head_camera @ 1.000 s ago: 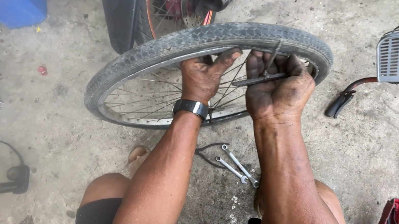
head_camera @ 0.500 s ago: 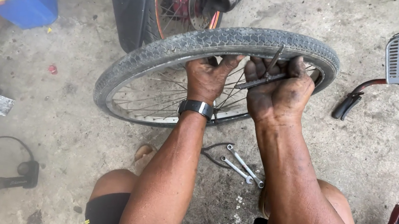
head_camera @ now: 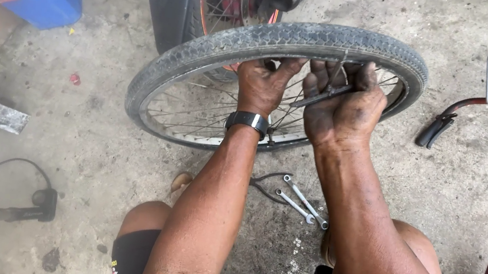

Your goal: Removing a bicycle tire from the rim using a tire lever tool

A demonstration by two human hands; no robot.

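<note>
Concrete floor [head_camera: 99, 137] — both hands (greasy) gripping the tyre [head_camera: 282, 38].

My left hand [head_camera: 263, 86] gripped the tyre [head_camera: 218, 46] of the wheel; my right hand [head_camera: 342, 106] pressed a thin metal tool [head_camera: 325, 92] against it. Two spanners [head_camera: 301, 201] and pliers [head_camera: 266, 184] lay on the concrete floor [head_camera: 87, 135] between my knees, a pump [head_camera: 8, 209] off to my left

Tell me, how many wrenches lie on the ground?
2 wrenches, side by side between the knees: one nearer the pliers, one right of it. Others may be hidden under the arms.
</note>
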